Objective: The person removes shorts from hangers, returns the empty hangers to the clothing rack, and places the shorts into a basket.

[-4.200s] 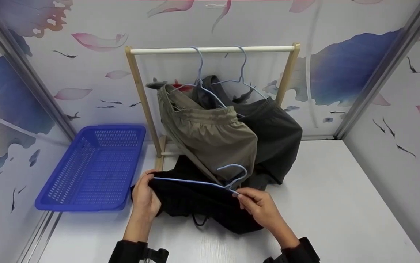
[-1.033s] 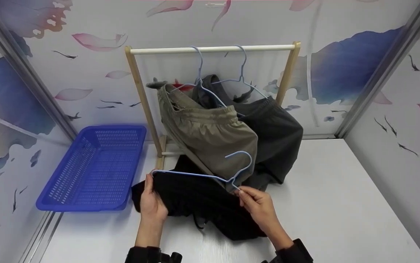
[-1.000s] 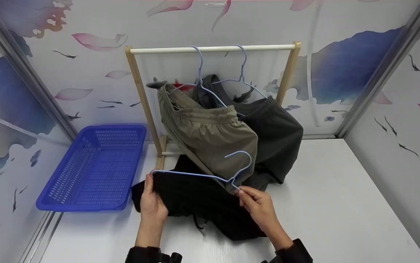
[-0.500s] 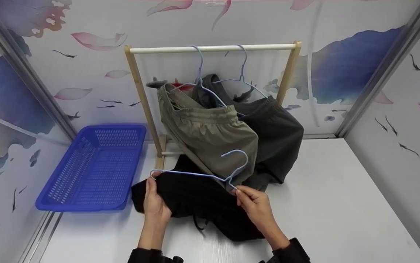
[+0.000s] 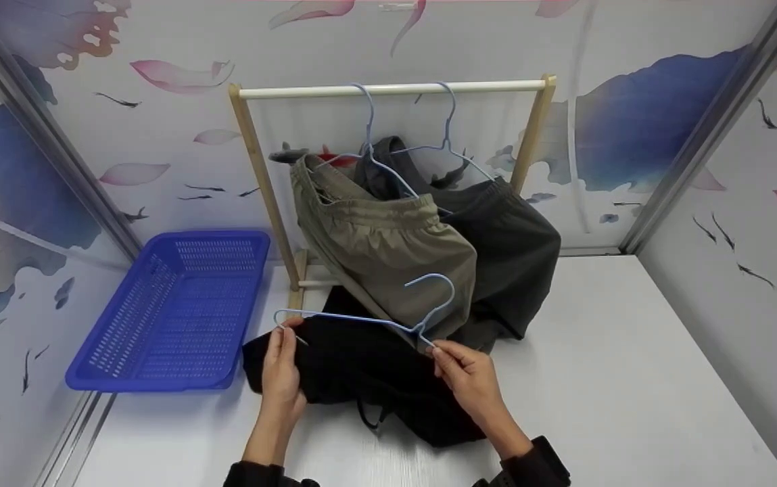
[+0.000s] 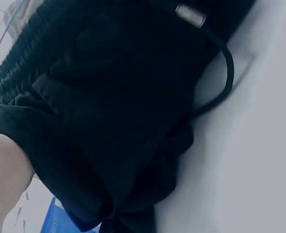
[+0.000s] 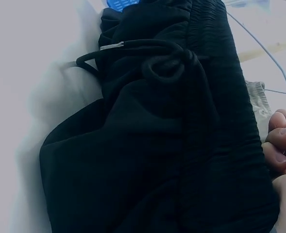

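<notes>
Apparently fitting black drawstring pants [image 5: 374, 368] between left hand [image 5: 281, 379] and right hand [image 5: 467, 381], both pinching a wire hanger [image 5: 419, 328], we need its ends seated inside.

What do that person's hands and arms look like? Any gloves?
No gloves: the left hand and right hand are bare, with no rings that I can see. Lower down are a left black cuff and a right black cuff; sleeves or straps, I can't tell.

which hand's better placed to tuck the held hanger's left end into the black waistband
Probably the left hand: it's at that end, while the right hand pinches the hanger near its hook.
</notes>
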`<act>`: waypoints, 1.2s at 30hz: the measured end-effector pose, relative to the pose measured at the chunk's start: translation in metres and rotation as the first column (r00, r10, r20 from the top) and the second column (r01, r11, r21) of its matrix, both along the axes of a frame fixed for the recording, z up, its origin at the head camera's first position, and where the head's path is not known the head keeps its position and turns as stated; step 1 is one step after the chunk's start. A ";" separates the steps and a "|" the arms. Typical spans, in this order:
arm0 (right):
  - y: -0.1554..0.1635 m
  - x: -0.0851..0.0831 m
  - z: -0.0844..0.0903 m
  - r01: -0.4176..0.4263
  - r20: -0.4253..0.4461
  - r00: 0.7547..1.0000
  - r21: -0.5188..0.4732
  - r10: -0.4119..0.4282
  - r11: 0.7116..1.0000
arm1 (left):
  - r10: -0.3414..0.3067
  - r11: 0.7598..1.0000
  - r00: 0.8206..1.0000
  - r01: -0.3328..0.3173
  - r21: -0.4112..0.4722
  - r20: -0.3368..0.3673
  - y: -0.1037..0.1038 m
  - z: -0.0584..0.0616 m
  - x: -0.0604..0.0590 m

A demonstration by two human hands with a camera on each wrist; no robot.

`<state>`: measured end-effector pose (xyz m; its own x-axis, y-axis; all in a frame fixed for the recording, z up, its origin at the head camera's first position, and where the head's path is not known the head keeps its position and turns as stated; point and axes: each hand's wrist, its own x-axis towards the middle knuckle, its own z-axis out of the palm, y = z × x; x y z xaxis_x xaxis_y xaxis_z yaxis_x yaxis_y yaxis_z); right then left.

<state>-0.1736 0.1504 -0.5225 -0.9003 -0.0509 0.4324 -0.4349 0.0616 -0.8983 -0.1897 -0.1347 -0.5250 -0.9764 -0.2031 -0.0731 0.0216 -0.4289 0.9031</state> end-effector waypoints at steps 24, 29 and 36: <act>-0.006 -0.001 0.004 0.030 -0.136 0.991 0.081 -0.019 0.996 | 0.069 0.659 0.997 -0.026 -0.752 0.027 -0.022 0.043 -0.006; -0.005 -0.003 0.001 0.033 -0.161 0.987 0.090 -0.019 0.995 | 0.050 0.499 0.997 -0.078 -0.863 -0.062 -0.016 0.049 -0.005; -0.005 -0.003 -0.001 0.050 -0.170 0.985 0.141 -0.026 0.989 | -0.040 0.341 0.970 -0.212 -0.916 -0.239 0.002 0.056 -0.002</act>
<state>-0.1770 0.1457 -0.5232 -0.8185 -0.0911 0.5672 -0.5728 0.2048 -0.7937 -0.1921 -0.1330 -0.4692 -0.9130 -0.0986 0.3958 0.2184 0.7014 0.6785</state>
